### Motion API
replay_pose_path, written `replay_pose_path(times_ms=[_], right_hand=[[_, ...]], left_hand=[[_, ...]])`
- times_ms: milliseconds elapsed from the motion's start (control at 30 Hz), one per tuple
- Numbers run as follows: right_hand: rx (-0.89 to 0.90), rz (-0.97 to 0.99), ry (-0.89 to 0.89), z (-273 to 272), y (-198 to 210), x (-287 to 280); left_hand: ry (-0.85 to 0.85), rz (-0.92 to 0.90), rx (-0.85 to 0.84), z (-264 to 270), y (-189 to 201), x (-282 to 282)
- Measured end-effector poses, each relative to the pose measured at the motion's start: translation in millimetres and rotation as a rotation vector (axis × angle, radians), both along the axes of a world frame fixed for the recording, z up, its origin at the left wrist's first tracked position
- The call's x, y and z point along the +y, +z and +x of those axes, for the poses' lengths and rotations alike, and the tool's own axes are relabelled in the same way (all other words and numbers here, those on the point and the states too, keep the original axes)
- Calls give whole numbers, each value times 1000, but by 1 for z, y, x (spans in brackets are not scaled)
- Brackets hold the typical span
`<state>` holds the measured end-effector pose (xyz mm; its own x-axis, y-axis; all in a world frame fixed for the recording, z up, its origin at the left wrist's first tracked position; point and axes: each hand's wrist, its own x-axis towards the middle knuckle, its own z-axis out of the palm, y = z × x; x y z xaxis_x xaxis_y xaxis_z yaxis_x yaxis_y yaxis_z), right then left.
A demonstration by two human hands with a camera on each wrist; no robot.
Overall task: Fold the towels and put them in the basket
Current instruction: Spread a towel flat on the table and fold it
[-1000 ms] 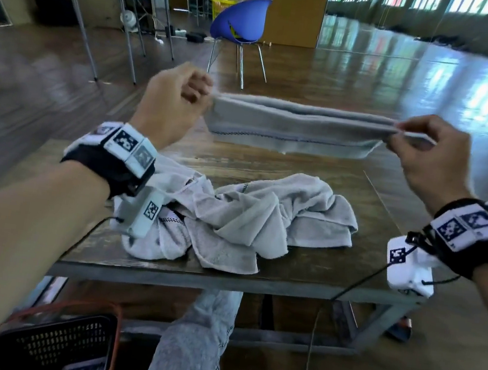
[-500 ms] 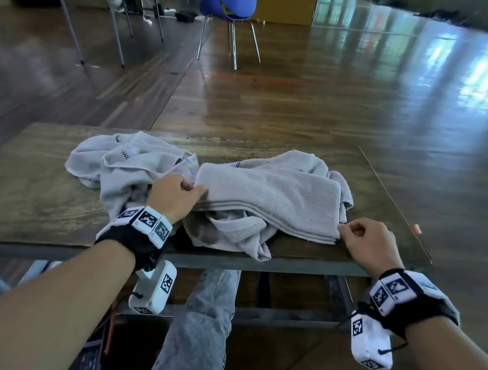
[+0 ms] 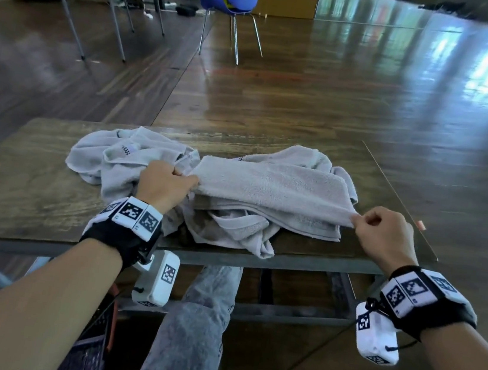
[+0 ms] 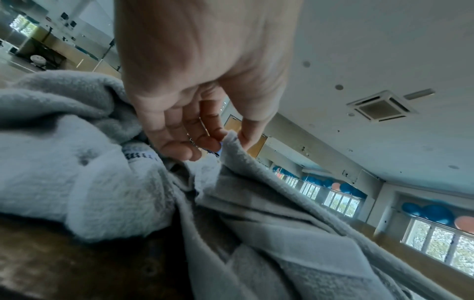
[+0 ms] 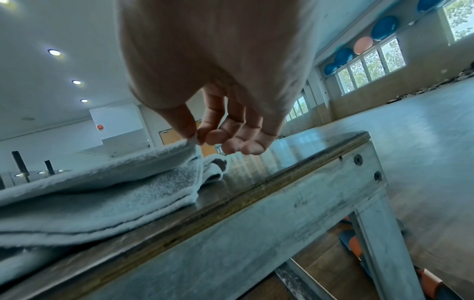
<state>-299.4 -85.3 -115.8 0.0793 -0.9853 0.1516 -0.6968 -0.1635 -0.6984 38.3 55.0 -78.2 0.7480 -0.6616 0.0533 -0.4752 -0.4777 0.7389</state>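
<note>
- The folded towel (image 3: pixel 270 188) lies on the table (image 3: pixel 20 180), just in front of the person. Its long side runs from left to right, from one hand to the other.
- The left hand (image 3: pixel 163 185) pinches the top layer at the near left corner. In the left wrist view the thumb and fingertips (image 4: pixel 218 135) squeeze a raised bit of cloth.
- The right hand (image 3: pixel 384 231) pinches the top layer at the near right corner. In the right wrist view the thumb and first finger hold the edge, and the other fingers are curled and hold nothing.
- Both hands are about as close to the towel as each other, one at each end. So the next fold, I think, needs both hands to move together.
- The towel is light grey and fluffy. It is already folded into a long strip with a few layers showing at the near edge.
- It sits on top of a heap of loose towels (image 3: pixel 121 162), which looks lumpy, so the fold may come out uneven.
- The basket (image 3: pixel 84 353) is low down on the floor to the person's left, under the left arm. Only a dark part of it shows.
</note>
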Motion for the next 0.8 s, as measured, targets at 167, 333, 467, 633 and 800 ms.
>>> replay_pose_path(times_ms=[167, 333, 467, 633, 800], right_hand=[[234, 193, 4, 1, -1, 6], [239, -279, 127, 41, -2, 7], [169, -363, 401, 110, 3, 5], [433, 7, 548, 149, -24, 4], [508, 69, 582, 137, -40, -1]], left_hand=[[-5, 160, -17, -9, -5, -1], [-223, -200, -441, -35, -10, -37], [-519, -119, -552, -58, -20, -85], [-547, 254, -530, -57, -61, -87], [-586, 315, -434, -43, -69, -82]])
